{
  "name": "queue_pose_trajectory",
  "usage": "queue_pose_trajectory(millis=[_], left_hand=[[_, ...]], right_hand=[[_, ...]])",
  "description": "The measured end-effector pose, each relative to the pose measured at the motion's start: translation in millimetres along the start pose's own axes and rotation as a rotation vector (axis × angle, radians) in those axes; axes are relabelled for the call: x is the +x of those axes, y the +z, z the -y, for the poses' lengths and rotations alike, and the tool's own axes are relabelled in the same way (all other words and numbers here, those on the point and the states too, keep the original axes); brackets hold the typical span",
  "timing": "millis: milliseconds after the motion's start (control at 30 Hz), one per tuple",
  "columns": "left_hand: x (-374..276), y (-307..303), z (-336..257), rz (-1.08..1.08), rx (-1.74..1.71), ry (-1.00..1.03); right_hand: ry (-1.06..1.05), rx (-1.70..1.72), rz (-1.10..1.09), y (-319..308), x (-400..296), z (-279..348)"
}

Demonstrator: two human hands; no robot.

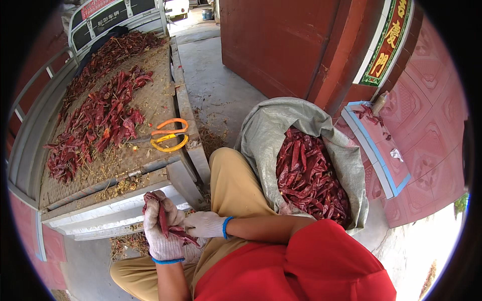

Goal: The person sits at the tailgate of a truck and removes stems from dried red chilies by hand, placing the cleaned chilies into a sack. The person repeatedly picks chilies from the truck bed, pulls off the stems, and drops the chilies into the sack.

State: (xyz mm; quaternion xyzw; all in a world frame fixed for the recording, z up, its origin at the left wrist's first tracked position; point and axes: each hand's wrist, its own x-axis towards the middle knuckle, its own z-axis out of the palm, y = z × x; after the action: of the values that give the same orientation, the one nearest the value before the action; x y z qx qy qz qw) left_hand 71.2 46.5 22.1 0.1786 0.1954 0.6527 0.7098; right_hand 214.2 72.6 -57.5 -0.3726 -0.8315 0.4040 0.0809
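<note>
My left hand (162,229), in a white knitted glove with a blue cuff, grips a few dried red chili peppers (163,222) in front of my lap. My right hand (207,224), gloved the same way, is right against it with curled fingers at the peppers' lower ends. Whether those fingertips pinch a pepper or its stem is hidden. A loose pile of dried chili peppers with stems (101,113) lies on the truck bed (158,75) ahead to the left. Scissors with orange and yellow handles (169,145) rest near the bed's corner, blades towards the pile.
By my right knee stands a grey woven sack (260,150) with its mouth open, full of dried chilies (308,177). More chilies on stalks (116,49) lie farther up the bed. A red door (278,41) stands beyond, and a tiled ledge (380,150) at right holds several peppers.
</note>
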Motion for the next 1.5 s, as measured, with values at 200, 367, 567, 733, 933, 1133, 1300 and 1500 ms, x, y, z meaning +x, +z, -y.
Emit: queue_pose_trajectory(millis=[200, 367, 567, 733, 933, 1133, 1300, 1500], left_hand=[[59.0, 135.5, 98.4, 0.084, 0.275, -0.176], [63.0, 195.4, 168.3, 0.287, 0.496, -0.533], [73.3, 121.4, 180.2, 0.168, 0.414, -0.639], [51.3, 86.6, 130.1, 0.232, 0.180, -0.568], [19.7, 70.9, 53.3, 0.245, -0.007, -0.338], [-25.0, 24.3, -6.6, 0.032, -0.002, 0.043], [-26.1, -25.8, -12.4, -0.135, 0.220, 0.211], [-27.9, -74.1, -21.2, -0.347, 0.234, 0.256]], right_hand=[[0.011, 0.271, -0.132, 21.4, 17.3, -37.1], [-0.022, 0.447, -0.083, 10.8, 3.9, -46.7], [-0.074, 0.551, -0.119, 4.7, 8.6, -56.5], [0.157, 0.444, -0.178, 13.6, 8.7, -26.0], [0.042, 0.284, -0.124, -49.5, -20.3, -13.0], [-0.100, -0.053, -0.443, -178.1, -22.7, 63.7], [-0.160, -0.448, -0.698, -224.4, 81.9, 82.6], [0.092, -0.511, -0.586, -215.1, 167.9, 103.5]])
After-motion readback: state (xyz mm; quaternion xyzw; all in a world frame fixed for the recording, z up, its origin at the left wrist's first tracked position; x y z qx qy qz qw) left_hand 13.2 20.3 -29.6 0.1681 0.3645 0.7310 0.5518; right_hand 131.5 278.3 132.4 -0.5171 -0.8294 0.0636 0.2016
